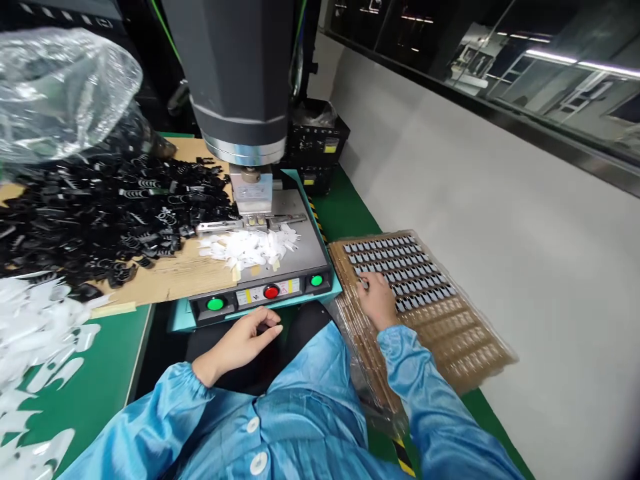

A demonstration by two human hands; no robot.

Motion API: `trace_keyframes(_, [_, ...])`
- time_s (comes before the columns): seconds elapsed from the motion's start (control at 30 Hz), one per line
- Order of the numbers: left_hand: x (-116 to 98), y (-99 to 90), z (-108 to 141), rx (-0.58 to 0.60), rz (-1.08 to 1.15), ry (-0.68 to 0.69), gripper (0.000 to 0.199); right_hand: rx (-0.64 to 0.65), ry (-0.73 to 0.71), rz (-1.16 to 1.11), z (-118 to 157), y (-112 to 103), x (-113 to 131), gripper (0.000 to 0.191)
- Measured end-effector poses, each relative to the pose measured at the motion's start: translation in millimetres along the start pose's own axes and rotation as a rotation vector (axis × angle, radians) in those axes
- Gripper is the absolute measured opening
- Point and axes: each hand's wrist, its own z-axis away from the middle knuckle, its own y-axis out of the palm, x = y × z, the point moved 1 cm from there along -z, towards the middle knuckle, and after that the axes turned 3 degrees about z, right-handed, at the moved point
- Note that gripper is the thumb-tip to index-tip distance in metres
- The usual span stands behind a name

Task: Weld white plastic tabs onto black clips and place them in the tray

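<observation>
My left hand (245,343) hovers over my lap, just in front of the machine's button panel. Its fingers are loosely bent, the thumb stands apart, and nothing shows in them. My right hand (379,301) is at the left edge of a clear plastic tray (453,333), fingertips pinched on a small grey part (365,285). Rows of small grey-and-black parts (400,263) fill the far pockets of this tray, which lies on a stack of similar trays. The near pockets hold no parts.
Ahead stands a press-like machine head (240,87) above a fixture (257,220). White pieces (250,247) lie before it, above green buttons (215,304) and a red button (271,292). Black clips (100,213) and more white pieces (30,340) are heaped left; a wall (450,173) rises right.
</observation>
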Motion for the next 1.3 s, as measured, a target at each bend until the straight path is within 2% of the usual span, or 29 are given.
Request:
trace_keyframes(0.1, [-6.2, -8.9, -3.4, -0.054, -0.042, 0.027, 0.030, 0.016, -0.233, -0.166, -34.6, 13.2, 66.8, 0.026])
trace_keyframes(0.2, [-9.7, -15.2, -2.8, -0.107, -0.085, 0.047, 0.029, 0.045, -0.318, -0.207, -66.6, 31.1, 123.7, 0.025])
trace_keyframes(0.27, [-9.7, -17.8, -1.0, -0.137, -0.103, 0.055, 0.028, 0.078, -0.325, -0.187, -85.0, 44.3, 149.3, 0.025])
trace_keyframes(0.37, [-5.9, -19.5, 1.8, -0.166, -0.101, 0.055, 0.028, 0.119, -0.300, -0.129, -104.5, 61.4, 170.3, 0.029])
trace_keyframes(0.53, [-2.1, -22.8, 1.3, -0.181, -0.130, 0.059, 0.026, 0.122, -0.229, -0.064, -111.9, 71.7, 177.2, 0.020])
trace_keyframes(0.67, [-17.7, -35.7, -12.5, -0.223, -0.309, 0.151, 0.021, 0.170, -0.198, -0.043, -112.1, 66.8, 175.4, 0.019])
trace_keyframes(0.77, [-39.1, -47.6, -39.0, -0.279, -0.521, 0.242, 0.019, 0.249, -0.167, -0.031, -117.6, 61.6, 176.0, 0.019])
trace_keyframes(0.87, [-59.9, -53.8, -77.9, -0.346, -0.790, 0.287, 0.017, 0.305, -0.159, -0.037, -123.5, 58.2, 177.3, 0.018])
trace_keyframes(0.93, [-69.6, -53.5, -104.7, -0.365, -0.960, 0.262, 0.019, 0.303, -0.172, -0.054, -124.5, 57.9, 175.9, 0.017])
trace_keyframes(1.03, [-77.0, -48.9, -135.5, -0.328, -1.120, 0.190, 0.026, 0.255, -0.215, -0.110, -120.3, 60.6, 169.6, 0.016])
trace_keyframes(1.2, [-78.6, -41.5, -156.2, -0.251, -1.226, 0.146, 0.027, 0.159, -0.229, -0.167, -108.8, 66.5, 160.3, 0.014])
trace_keyframes(1.3, [-77.6, -41.2, -163.3, -0.236, -1.196, 0.149, 0.027, 0.132, -0.192, -0.199, -105.4, 66.3, 161.0, 0.025])
